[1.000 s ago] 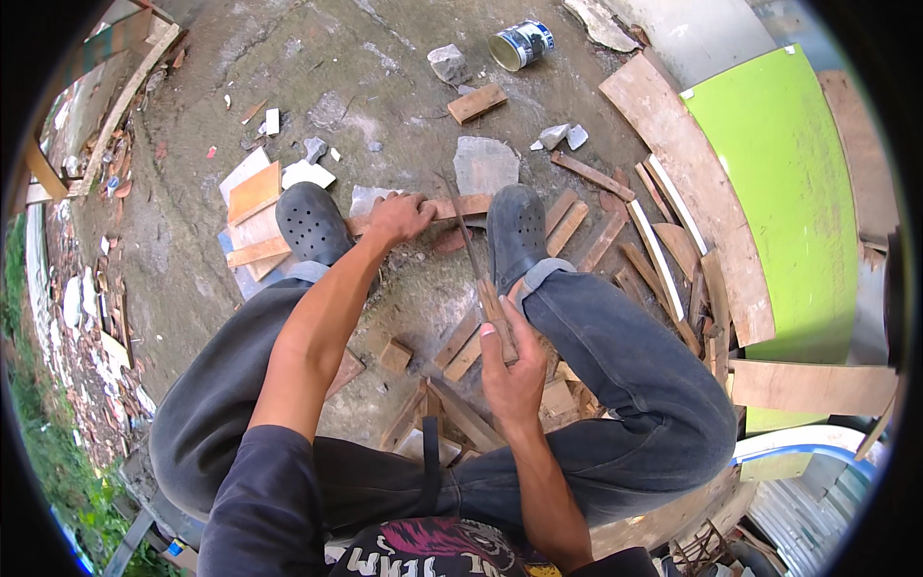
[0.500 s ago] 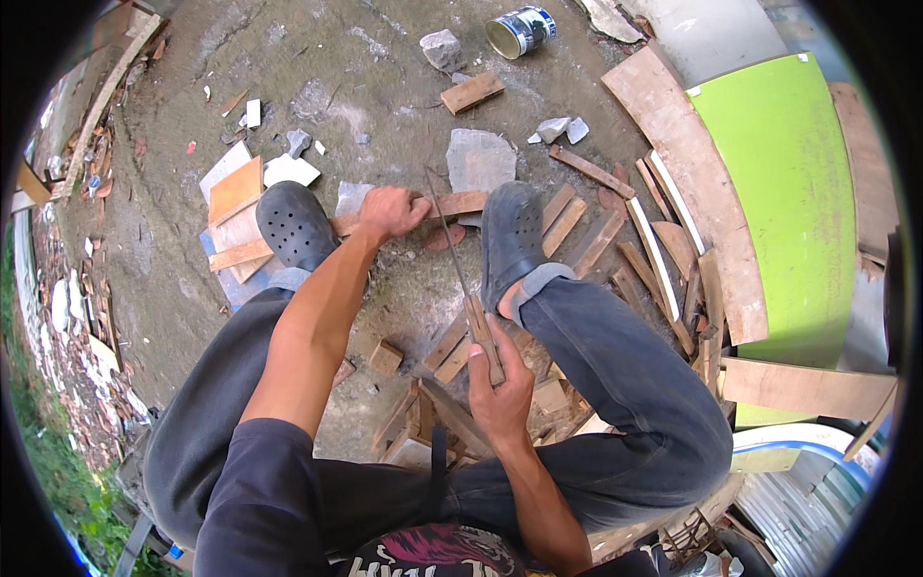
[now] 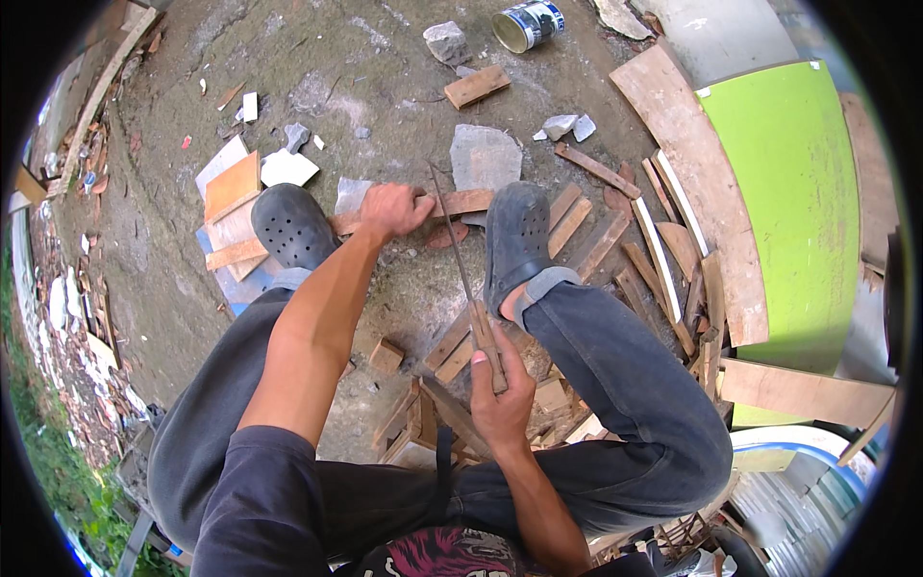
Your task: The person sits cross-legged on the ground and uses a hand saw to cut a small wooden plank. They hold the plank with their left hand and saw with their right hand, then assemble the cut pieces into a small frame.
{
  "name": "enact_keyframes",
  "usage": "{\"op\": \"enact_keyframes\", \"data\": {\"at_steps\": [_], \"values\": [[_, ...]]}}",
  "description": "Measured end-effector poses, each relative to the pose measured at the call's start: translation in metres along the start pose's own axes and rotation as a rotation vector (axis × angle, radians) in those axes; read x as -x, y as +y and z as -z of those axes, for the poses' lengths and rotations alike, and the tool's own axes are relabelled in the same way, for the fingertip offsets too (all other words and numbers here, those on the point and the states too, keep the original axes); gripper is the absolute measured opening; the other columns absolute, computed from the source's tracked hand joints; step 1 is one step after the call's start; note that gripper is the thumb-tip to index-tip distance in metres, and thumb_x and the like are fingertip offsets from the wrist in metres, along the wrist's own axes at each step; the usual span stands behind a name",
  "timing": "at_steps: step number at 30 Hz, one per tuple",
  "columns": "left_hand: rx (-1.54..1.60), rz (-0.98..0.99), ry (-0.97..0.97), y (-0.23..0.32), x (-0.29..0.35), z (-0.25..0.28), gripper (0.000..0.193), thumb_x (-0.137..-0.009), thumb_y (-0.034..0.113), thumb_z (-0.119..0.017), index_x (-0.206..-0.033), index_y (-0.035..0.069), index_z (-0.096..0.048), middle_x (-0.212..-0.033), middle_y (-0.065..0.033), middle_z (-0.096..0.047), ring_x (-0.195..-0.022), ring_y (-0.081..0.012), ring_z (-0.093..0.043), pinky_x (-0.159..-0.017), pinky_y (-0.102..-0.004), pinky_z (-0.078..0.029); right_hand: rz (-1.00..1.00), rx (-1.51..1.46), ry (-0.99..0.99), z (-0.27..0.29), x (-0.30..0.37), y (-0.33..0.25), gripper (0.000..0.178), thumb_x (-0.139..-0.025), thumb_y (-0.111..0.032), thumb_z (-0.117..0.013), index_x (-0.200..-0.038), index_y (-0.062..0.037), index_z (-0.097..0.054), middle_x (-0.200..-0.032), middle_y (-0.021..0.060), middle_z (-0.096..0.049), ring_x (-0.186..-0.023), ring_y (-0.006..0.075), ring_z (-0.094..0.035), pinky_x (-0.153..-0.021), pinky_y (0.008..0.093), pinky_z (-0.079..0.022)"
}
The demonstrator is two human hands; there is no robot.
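1. Head view, left side: the person's left hand point(image 3: 392, 210) presses down on a wooden strip point(image 3: 466, 202), its grip curled and clamped over the wood, probably to stop it from shifting.
2. Head view, feet: the strip lies low across the ground point(image 3: 385, 115) between the left shoe point(image 3: 291, 226) and the right shoe point(image 3: 516, 231). It seems to run under the left shoe, as if weighted by that foot; whether the right toe pins its other end cannot be told.
3. Head view, right side: the right hand point(image 3: 505, 399) has its grip closed around the wooden handle of a saw-like tool point(image 3: 457, 250), with the thumb along the handle, likely for steering. The thin blade points away from the body and crosses the strip just beside the left hand; whether it bites cannot be told.
4. Head view, surroundings: a flat stone slab point(image 3: 486, 157) lies just beyond the strip.
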State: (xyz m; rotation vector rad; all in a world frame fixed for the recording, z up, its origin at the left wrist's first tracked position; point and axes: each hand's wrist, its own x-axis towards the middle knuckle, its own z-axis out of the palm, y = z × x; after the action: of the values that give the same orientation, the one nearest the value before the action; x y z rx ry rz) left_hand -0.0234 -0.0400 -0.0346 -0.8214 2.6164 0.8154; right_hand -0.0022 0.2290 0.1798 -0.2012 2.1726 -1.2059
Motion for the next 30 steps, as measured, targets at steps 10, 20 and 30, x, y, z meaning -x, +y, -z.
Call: {"op": "enact_keyframes", "data": {"at_steps": [10, 20, 30], "values": [[-0.043, 0.071, -0.107, 0.011, -0.001, 0.01, 0.048, -0.095, 0.051, -0.046, -0.109, 0.015, -0.076, -0.096, -0.0203, -0.073, -0.095, -0.0399, -0.069, -0.088, -0.0495, -0.053, 0.111, 0.012, 0.012, -0.006, 0.004, -0.002, 0.044, -0.094, -0.011, -0.062, -0.133, 0.0102, -0.056, -0.097, 0.0282, -0.072, -0.086, 0.0322, -0.075, -0.075, 0.0359, -0.056], [-0.088, 0.057, -0.041, 0.006, -0.002, 0.002, 0.047, -0.093, 0.052, -0.048, -0.11, 0.018, -0.077, -0.096, -0.0198, -0.073, -0.095, -0.0388, -0.07, -0.088, -0.0486, -0.053, 0.124, 0.021, -0.029, 0.008, 0.029, -0.005, 0.047, -0.094, -0.01, -0.063, -0.135, 0.0109, -0.053, -0.101, 0.0323, -0.07, -0.091, 0.0371, -0.074, -0.076, 0.0372, -0.057], [-0.081, 0.05, -0.044, 0.005, -0.002, 0.001, 0.047, -0.093, 0.053, -0.048, -0.109, 0.02, -0.078, -0.096, -0.0195, -0.074, -0.094, -0.0384, -0.07, -0.087, -0.0479, -0.054, 0.06, -0.002, -0.029, 0.003, 0.009, -0.004, 0.044, -0.095, -0.009, -0.061, -0.134, 0.0096, -0.056, -0.093, 0.0231, -0.073, -0.085, 0.0212, -0.073, -0.074, 0.0325, -0.055]]}}
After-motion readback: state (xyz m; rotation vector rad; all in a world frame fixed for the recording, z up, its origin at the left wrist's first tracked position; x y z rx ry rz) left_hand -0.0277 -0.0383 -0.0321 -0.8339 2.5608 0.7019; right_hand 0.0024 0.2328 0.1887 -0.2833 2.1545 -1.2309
